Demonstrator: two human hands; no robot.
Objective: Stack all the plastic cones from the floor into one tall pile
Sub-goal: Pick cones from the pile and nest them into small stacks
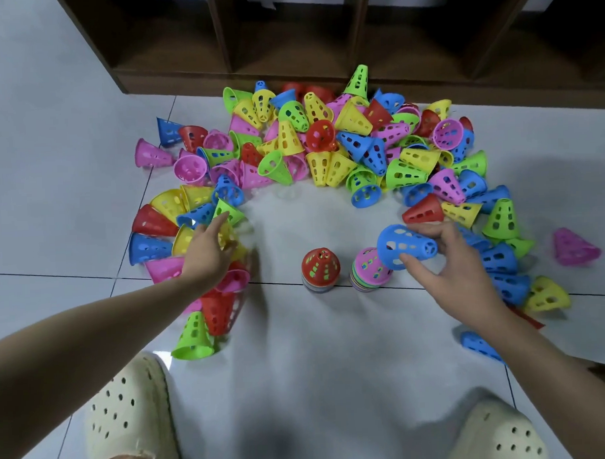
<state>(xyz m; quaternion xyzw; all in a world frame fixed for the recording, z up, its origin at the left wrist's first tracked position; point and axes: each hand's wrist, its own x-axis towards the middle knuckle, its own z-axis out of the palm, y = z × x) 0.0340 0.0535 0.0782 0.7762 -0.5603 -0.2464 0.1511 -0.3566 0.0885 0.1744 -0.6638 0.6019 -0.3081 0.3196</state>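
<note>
Many perforated plastic cones [319, 149] in pink, yellow, green, blue and red lie scattered in an arc on the white tiled floor. Two upright stacks stand in the middle: one topped by a red cone [320, 263], one topped by a pink cone [368, 266]. My right hand [446, 258] grips a blue cone [403, 246] on its side, just above and right of the pink-topped stack. My left hand [209, 248] reaches into the cones on the left, fingers blurred over a yellow cone [227, 237]; whether it holds it is unclear.
A dark wooden shelf unit [287, 41] stands along the back behind the cones. My two feet in cream perforated slippers [129, 417] are at the bottom. Bare floor [315, 349] lies between the slippers and the stacks.
</note>
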